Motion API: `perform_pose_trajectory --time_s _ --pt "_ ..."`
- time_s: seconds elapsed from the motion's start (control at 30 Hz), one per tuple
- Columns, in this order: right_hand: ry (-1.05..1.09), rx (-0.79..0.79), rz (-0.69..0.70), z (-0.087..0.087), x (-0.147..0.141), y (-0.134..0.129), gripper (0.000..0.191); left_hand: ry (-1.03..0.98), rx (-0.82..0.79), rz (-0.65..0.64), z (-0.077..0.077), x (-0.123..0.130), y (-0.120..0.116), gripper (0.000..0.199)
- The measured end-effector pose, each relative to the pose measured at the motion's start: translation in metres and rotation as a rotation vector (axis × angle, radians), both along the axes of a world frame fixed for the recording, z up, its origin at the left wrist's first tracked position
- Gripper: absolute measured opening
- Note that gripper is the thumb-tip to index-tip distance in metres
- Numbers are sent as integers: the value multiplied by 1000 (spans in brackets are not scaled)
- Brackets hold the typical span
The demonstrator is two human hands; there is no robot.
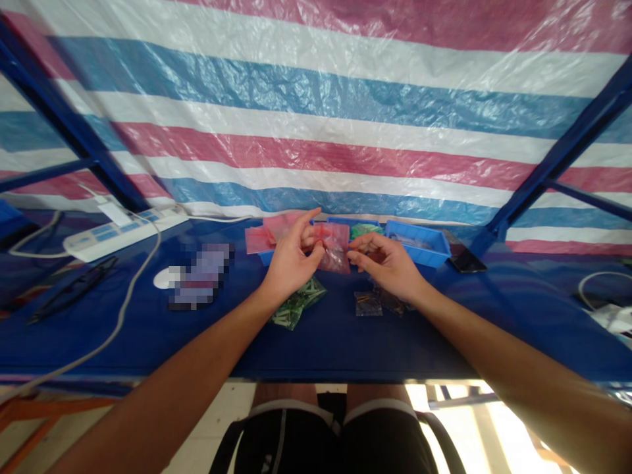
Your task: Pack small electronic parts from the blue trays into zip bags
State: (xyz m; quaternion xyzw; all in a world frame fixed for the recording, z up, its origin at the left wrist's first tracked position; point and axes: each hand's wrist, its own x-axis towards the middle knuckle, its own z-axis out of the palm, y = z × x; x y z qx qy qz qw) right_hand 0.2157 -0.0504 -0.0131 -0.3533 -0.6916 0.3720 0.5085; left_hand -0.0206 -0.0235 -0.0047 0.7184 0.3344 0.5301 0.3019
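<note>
Head view: our L hand [293, 258] has its grip closed on a pink bag [336, 255] above the table [316, 359]. Our R hand [390, 262] is at the bag's R edge; grip state unclear. Green bags [296, 308] lie nr L hand.

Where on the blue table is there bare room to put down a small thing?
Bare table lies between the green packets and clear packets, and right of the dark flat device. Crowded: around the left hand, pink bag, right hand and blue bin.
</note>
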Motion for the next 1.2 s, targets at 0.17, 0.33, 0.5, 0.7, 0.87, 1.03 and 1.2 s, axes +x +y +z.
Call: perform_pose_trajectory --time_s 0.17,0.33,0.5,0.7,0.87,1.03,1.2 --pt "-5 -7 -20 -2 0 1 34 29 -10 1 -4 1 2 71" --pt "10 -9 -12 1 1 1 34 18 -30 13 -2 1 1 70" --pt "-38 -34 -10 0 -1 -1 40 11 -58 -19 3 2 -4 70" --pt "16 -75 -21 -6 1 6 40 55 -64 -37 4 1 -4 69" --pt "34 -113 -32 -2 0 3 44 47 -55 -64 0 1 -4 67" --pt "130 -169 65 0 -2 4 44 -17 -89 -129 -1 2 -4 66" --pt "291 -221 1 -1 0 10 39 -59 -174 -96 -3 4 1 49"
